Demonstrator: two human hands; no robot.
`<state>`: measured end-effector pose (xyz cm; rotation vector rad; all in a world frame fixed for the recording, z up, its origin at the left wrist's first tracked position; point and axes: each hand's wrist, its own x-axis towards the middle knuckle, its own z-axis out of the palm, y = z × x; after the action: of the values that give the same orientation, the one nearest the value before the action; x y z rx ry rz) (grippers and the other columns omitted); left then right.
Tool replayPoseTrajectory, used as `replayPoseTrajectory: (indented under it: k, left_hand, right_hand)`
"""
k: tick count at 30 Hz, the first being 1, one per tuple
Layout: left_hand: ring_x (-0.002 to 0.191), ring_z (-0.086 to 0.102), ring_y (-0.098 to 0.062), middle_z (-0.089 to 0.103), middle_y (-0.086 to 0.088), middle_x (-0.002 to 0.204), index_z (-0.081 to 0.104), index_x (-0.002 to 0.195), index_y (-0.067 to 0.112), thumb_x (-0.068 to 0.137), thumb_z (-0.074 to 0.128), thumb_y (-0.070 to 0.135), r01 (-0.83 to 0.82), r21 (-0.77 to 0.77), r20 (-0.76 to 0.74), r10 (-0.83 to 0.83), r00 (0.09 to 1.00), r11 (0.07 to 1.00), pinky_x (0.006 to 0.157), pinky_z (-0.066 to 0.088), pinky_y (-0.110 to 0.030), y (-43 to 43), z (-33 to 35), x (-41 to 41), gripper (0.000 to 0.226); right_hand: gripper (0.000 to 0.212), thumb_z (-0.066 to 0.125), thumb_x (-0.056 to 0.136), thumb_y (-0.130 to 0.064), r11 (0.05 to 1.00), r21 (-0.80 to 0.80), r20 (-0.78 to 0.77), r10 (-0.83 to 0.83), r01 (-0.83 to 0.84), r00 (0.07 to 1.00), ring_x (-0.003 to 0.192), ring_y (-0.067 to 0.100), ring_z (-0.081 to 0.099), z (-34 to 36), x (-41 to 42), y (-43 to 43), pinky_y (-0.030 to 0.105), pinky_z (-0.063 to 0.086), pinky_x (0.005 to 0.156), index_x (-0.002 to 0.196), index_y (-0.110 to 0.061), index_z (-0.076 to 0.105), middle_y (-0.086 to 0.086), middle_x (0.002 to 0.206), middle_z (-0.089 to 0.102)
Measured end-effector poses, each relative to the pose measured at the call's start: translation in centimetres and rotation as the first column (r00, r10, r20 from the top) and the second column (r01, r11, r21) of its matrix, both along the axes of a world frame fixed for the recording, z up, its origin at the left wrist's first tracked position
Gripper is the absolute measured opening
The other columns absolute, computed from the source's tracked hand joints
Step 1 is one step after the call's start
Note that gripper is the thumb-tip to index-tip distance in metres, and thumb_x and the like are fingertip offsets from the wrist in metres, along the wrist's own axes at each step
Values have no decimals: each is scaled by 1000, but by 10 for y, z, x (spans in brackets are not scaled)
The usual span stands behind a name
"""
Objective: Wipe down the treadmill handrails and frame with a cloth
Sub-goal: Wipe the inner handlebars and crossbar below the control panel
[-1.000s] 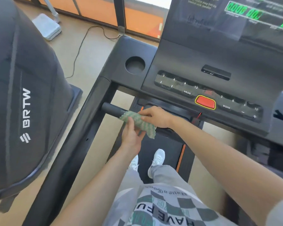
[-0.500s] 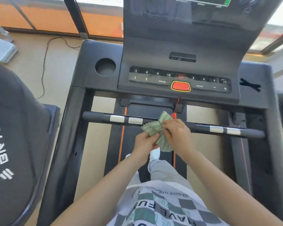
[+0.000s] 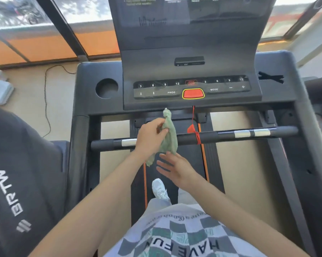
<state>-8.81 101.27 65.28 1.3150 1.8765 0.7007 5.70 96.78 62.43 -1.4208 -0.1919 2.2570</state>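
Left hand (image 3: 150,136) has the green cloth (image 3: 170,135) bunched in a curled grip, in front of the black crossbar handrail (image 3: 221,135), left of centre. The cloth's top end sticks up toward the console edge and its bottom end hangs below the bar. Can't tell if it touches the bar.

Right hand (image 3: 176,167) is flat with fingers straight and spread, holding nothing, just under the cloth's lower edge (fingertips near it, contact unclear).

Handrail has silver sensor patches (image 3: 251,133) on the right. A red safety cord (image 3: 194,127) drops from the console and wraps round the bar.

Console (image 3: 191,67) is dark grey, with a red stop button (image 3: 193,93) and a round cup holder (image 3: 106,88) at left.

Below is the black belt (image 3: 191,150) with orange edge stripes, and a white shoe (image 3: 159,189) on it.

Room:
- beige floor (image 3: 240,164), with a black cable (image 3: 45,101) trailing across it at left
- window wall ahead with orange lower panels (image 3: 45,47)
- dark covered machine marked BRTW (image 3: 17,182), just left of the treadmill frame (image 3: 80,127)
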Motion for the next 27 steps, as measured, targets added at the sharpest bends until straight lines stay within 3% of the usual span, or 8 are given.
replayPoseTrajectory:
  k: [4, 7, 9, 11, 14, 18, 22, 27]
  left_hand:
    - [99, 62, -20, 72, 5, 108, 65, 124, 25, 92, 67, 22, 215, -79, -44, -219, 975, 973, 84, 44, -31, 12, -12, -3, 33]
    - [93, 60, -31, 67, -3, 88, 69, 97, 21, 93, 64, 23, 321, -125, -147, -338, 930, 939, 78, 42, -35, 18, -20, 8, 7]
    - [79, 56, -31, 54, 2, 68, 57, 75, 22, 91, 62, 21, 357, -121, -153, -373, 915, 926, 70, 42, -38, 26, -19, 18, 18]
    - [65, 46, -25, 44, 1, 60, 48, 70, 15, 92, 61, 21, 408, -92, -164, -418, 893, 908, 63, 37, -38, 34, -18, 28, 26]
    - [58, 36, -16, 39, -1, 56, 52, 67, 11, 91, 64, 21, 450, -74, -150, -456, 877, 890, 60, 32, -36, 46, -17, 44, 29]
    - [67, 47, -19, 57, 5, 60, 75, 84, 22, 92, 70, 29, 485, -47, -62, -487, 871, 873, 64, 38, -33, 54, -11, 64, 12]
    - [72, 57, -25, 63, -6, 69, 68, 77, 11, 91, 68, 36, 438, -85, -106, -446, 889, 895, 70, 46, -40, 59, -20, 56, 29]
    - [76, 66, -23, 72, -4, 75, 74, 80, 13, 91, 69, 38, 346, -170, -127, -369, 921, 923, 76, 54, -43, 54, -25, 23, 27]
  right_hand:
    - [17, 50, 102, 0, 965, -127, -139, -247, 230, 959, 97, 27, 71, -1, -23, 15, 38, 58, 89, 110, -1, 64, 14, 94, 77]
    - [16, 49, 100, 6, 918, -208, -130, -369, 338, 920, 94, 26, 70, -3, -25, 16, 32, 63, 78, 106, 3, 64, 16, 88, 77]
    - [14, 51, 100, 4, 886, -217, -85, -435, 409, 897, 94, 25, 70, -5, -13, 17, 29, 63, 71, 103, 4, 65, 16, 85, 77]
    - [15, 51, 101, 2, 862, -189, -40, -486, 471, 873, 95, 24, 68, -4, 6, 22, 28, 63, 71, 101, 2, 66, 14, 83, 77]
    - [14, 53, 100, 1, 830, -138, 30, -542, 541, 840, 96, 24, 69, -4, 34, 31, 28, 63, 70, 103, 2, 66, 17, 96, 75]
    - [15, 57, 100, -4, 791, -76, 65, -603, 607, 795, 96, 20, 73, -8, 59, 31, 26, 62, 71, 108, 1, 68, 19, 118, 72]
    - [18, 56, 99, -6, 834, 23, -21, -551, 552, 834, 100, 24, 74, 11, 55, 28, 33, 60, 89, 112, -2, 68, 17, 113, 74]
    - [30, 51, 105, -14, 861, 56, 26, -507, 505, 862, 112, 33, 69, 13, 22, 31, 42, 58, 91, 130, 2, 58, 22, 127, 67]
